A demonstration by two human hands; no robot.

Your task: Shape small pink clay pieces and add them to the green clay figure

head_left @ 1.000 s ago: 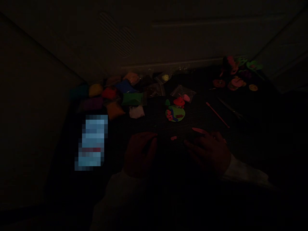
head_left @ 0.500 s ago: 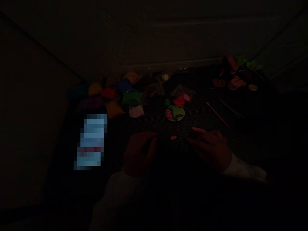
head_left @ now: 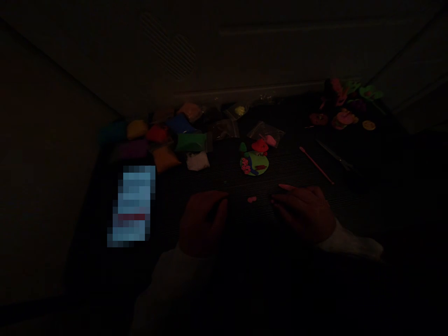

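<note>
The scene is very dark. My left hand (head_left: 203, 221) rests on the table with curled fingers, its thumb and index finger apart and nothing visible between them. My right hand (head_left: 308, 212) lies opposite, and a pink pointed modelling tool (head_left: 286, 186) sticks out past its fingers; the grip itself is largely hidden. Between the hands sits a small pink piece of clay (head_left: 252, 199), touched by neither. Just beyond it is a green clay disc (head_left: 259, 169) decorated with pink flowers, a blue strip and a brown piece. A red clay shape (head_left: 260, 147) stands at its far edge.
Several bags of coloured clay, including a green one (head_left: 192, 142), lie at the back left. A lit, pixelated screen (head_left: 135, 203) is left of my left hand. Right of the disc lie a pink stick (head_left: 317, 165) and scissors (head_left: 336, 155). Finished clay figures (head_left: 345, 119) stand back right.
My right hand has shifted very slightly, its fingers a little higher. The pink clay piece, the disc and my left hand stay almost where they were.
</note>
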